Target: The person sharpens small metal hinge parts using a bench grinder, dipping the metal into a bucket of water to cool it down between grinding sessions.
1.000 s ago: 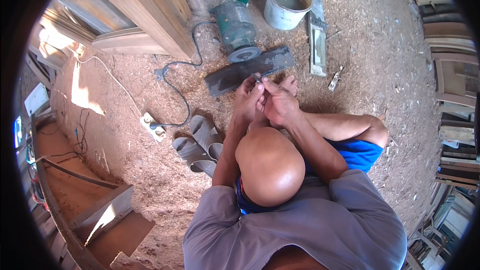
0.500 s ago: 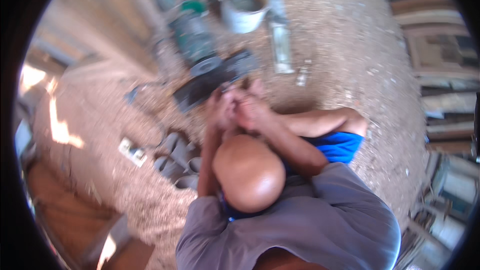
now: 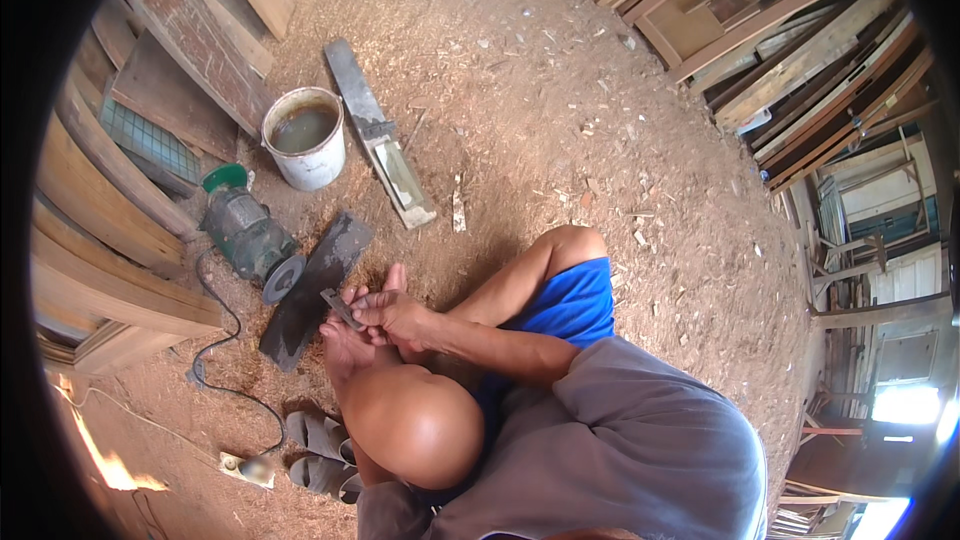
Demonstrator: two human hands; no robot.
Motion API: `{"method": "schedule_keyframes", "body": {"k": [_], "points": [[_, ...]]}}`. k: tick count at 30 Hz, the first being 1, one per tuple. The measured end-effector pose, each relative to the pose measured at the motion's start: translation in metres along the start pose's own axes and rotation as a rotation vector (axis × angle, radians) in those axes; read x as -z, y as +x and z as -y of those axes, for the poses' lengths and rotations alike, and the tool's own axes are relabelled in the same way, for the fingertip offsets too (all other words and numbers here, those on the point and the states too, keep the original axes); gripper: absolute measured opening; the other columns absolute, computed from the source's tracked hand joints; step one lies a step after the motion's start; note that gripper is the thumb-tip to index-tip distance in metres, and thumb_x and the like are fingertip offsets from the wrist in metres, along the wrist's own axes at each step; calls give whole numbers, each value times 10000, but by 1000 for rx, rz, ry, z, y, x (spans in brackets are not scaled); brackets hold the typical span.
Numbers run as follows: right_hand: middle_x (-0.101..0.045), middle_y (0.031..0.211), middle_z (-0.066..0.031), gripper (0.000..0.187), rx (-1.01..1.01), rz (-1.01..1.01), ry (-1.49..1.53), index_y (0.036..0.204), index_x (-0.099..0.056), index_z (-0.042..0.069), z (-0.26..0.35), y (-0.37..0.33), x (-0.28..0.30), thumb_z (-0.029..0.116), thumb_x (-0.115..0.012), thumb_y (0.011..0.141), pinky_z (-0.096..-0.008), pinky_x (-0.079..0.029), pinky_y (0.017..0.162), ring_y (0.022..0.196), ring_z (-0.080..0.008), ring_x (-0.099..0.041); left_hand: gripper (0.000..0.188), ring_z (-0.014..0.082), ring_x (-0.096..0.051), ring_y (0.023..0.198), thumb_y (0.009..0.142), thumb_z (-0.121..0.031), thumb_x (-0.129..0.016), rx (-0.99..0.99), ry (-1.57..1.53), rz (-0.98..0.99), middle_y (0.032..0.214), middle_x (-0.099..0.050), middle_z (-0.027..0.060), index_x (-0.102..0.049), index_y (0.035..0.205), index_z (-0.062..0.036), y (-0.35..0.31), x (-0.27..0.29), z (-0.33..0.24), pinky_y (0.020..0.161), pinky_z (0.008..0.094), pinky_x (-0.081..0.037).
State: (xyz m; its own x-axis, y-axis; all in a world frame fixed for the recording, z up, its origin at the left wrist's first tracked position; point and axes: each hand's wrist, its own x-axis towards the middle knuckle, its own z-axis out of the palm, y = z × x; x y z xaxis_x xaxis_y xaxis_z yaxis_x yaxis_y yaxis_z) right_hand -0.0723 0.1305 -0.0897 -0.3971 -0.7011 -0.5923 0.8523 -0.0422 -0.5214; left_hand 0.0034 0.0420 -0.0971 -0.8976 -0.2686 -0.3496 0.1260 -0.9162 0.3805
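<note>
My right hand is closed on a small dark flat metal blade, held between thumb and fingers above my left palm. My left hand is turned palm up with its fingers apart, just under the blade; whether it touches the blade is hard to tell. My bent knee hides much of the left forearm. Just beyond the hands lies a dark, wet-looking board on the ground. At its far left side stands a green bench grinder with a grey wheel.
A white bucket of murky water stands past the grinder. Beside it lies a long board with a pale sharpening stone. Slippers and a power socket with a cord are at near left. Stacked timber lines the far right.
My view has swung, so the bucket, grinder and boards now appear further left and lower. The hands, blurred and close together before, now show the blade in the right hand.
</note>
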Motion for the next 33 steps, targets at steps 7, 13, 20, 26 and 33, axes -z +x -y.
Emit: {"method": "schedule_keyframes", "body": {"k": [7, 13, 20, 26, 33], "points": [[-612, 774, 0, 70, -25, 85, -28, 931, -632, 77, 0, 0, -9, 127, -649, 885, -204, -420, 506, 680, -104, -563, 410, 105, -533, 688, 875, -240, -625, 32, -117, 4, 1126, -570, 48, -494, 1236, -95, -7, 4, -4, 535, 214, -455], [-612, 764, -2, 70, -76, 24, -8, 935, -617, 79, 7, -10, -14, 133, -637, 895, -208, -415, 494, 655, -103, -562, 422, 114, -539, 669, 870, -340, -660, 28, -182, 20, 1125, -577, 43, -525, 1192, -104, -14, -3, -4, 503, 213, -455], [-589, 777, 39, 127, -67, 42, -38, 960, -637, 99, 0, -4, -6, 213, -635, 903, -217, -422, 539, 630, -75, -513, 499, 152, -525, 801, 783, -453, -722, 30, -100, 2, 1009, -564, 43, -553, 1060, -76, -4, 19, -1, 648, 282, -473], [-596, 728, 32, 99, -85, 12, -51, 917, -639, 102, 2, -6, -10, 199, -643, 897, -223, -409, 489, 568, -83, -507, 489, 153, -534, 759, 824, -472, -677, 158, -169, 188, 997, -569, 51, -553, 1068, -67, -2, 23, -11, 626, 264, -464], [-572, 764, 71, 125, -132, 16, -89, 986, -634, 146, 8, -12, -11, 245, -632, 909, -230, -421, 565, 615, -52, -466, 416, 148, -533, 704, 886, -442, -609, 112, -134, 132, 1017, -578, 38, -556, 1067, -71, -8, 9, -13, 572, 279, -461]]}}
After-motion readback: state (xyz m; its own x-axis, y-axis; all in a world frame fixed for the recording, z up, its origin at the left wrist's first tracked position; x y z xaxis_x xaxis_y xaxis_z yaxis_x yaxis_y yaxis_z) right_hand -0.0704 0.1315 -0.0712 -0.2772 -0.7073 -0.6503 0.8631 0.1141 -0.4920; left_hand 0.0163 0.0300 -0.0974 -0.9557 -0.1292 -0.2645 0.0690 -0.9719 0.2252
